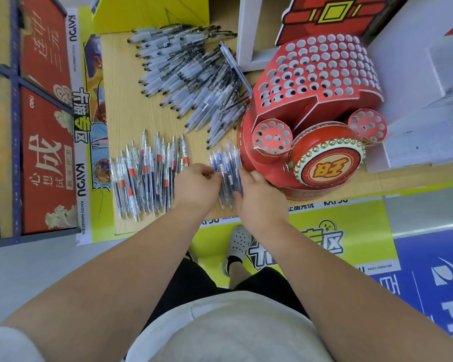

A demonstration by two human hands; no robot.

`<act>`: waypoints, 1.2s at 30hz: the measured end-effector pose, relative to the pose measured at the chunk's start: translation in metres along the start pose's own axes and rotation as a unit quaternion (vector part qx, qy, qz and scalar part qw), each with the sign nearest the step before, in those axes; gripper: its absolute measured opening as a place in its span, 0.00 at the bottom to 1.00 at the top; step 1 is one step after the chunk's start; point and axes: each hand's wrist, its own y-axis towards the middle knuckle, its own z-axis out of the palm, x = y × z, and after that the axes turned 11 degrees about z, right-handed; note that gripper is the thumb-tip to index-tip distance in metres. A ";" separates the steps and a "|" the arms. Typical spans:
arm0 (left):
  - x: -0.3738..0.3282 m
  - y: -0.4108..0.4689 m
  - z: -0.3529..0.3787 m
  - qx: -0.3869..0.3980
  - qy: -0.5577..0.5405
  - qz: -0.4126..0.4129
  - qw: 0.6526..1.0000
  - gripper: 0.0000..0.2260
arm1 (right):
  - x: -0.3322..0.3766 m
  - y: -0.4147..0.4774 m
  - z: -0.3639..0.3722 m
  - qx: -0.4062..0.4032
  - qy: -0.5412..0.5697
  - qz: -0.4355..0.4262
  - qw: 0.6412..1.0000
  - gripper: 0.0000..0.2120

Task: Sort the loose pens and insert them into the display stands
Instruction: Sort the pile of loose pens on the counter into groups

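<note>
**Loose pens, head view.** Three sorted groups lie on the wooden table (120, 100). The blue-banded pens (226, 173), a small bundle, sit at the near edge just left of the red display stand (322, 100), held between both hands. The left hand (196, 184) has its fingers curled, their tips pinching the bundle's left side. The right hand (259, 194) curls round the right side, thumb laid across the barrels. The red-banded pens (147, 178) lie in a row further left. The grey-grip pens (191, 82) form a larger fan at the far side. The stand's holes all appear empty, so insertion is judged not yet begun.

**Orientation.** The long axes of the blue-banded and red-banded pens run near to far, roughly parallel. Which end of the bundle is the writing tip cannot be told (the hands cover its near part). The grey-grip pens slant, their dark tips toward the left and near-left.

**Handling (a judgement).** Each pen is probably light, stiff and smooth clear plastic, apt to roll or slip from a loose bundle. The bundle is best squeezed at mid-barrel from both sides. A single pen is best taken between thumb and forefinger for a hole.
</note>
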 end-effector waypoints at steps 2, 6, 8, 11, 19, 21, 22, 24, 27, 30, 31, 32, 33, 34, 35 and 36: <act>-0.001 0.001 -0.003 0.010 0.003 0.004 1.000 0.10 | 0.001 -0.002 -0.004 0.002 -0.001 0.000 1.000 0.26; -0.007 0.001 -0.017 0.033 0.020 0.016 0.999 0.10 | 0.001 -0.008 -0.015 0.001 0.013 0.004 1.000 0.22; -0.013 0.001 -0.028 0.051 0.026 0.025 0.998 0.10 | 0.004 -0.012 -0.022 -0.005 0.020 0.004 1.000 0.19; -0.024 0.005 -0.045 0.064 0.027 0.055 0.996 0.11 | 0.013 -0.013 -0.033 -0.021 0.044 -0.003 0.999 0.18; -0.042 0.078 -0.094 0.097 0.107 0.170 0.975 0.16 | 0.077 0.033 -0.053 -0.032 0.210 0.002 0.977 0.23; -0.039 0.105 -0.102 0.115 0.130 0.199 0.965 0.19 | 0.097 0.053 -0.050 -0.008 0.232 0.053 0.971 0.30; -0.038 0.118 -0.107 0.124 0.139 0.208 0.960 0.20 | 0.107 0.061 -0.048 -0.001 0.247 0.085 0.965 0.32; -0.033 0.141 -0.116 0.146 0.161 0.221 0.951 0.21 | 0.124 0.076 -0.043 0.002 0.262 0.154 0.953 0.36; -0.026 0.166 -0.125 0.196 0.188 0.256 0.928 0.22 | 0.138 0.089 -0.037 0.002 0.272 0.236 0.933 0.40; -0.025 0.183 -0.124 0.248 0.207 0.279 0.904 0.24 | 0.142 0.096 -0.034 -0.013 0.224 0.279 0.934 0.42; -0.026 0.187 -0.121 0.268 0.219 0.287 0.893 0.24 | 0.143 0.100 -0.033 -0.018 0.209 0.293 0.933 0.42; -0.028 0.189 -0.117 0.283 0.236 0.299 0.880 0.22 | 0.145 0.104 -0.033 -0.024 0.195 0.307 0.931 0.42; -0.031 0.190 -0.112 0.288 0.253 0.317 0.868 0.19 | 0.146 0.108 -0.033 -0.028 0.177 0.317 0.931 0.41; -0.033 0.190 -0.107 0.289 0.267 0.333 0.857 0.16 | 0.146 0.112 -0.032 -0.032 0.161 0.323 0.932 0.41; -0.037 0.189 -0.102 0.286 0.276 0.347 0.849 0.14 | 0.145 0.115 -0.032 -0.034 0.149 0.326 0.933 0.41; -0.039 0.189 -0.097 0.283 0.282 0.354 0.845 0.13 | 0.144 0.118 -0.031 -0.037 0.145 0.327 0.933 0.40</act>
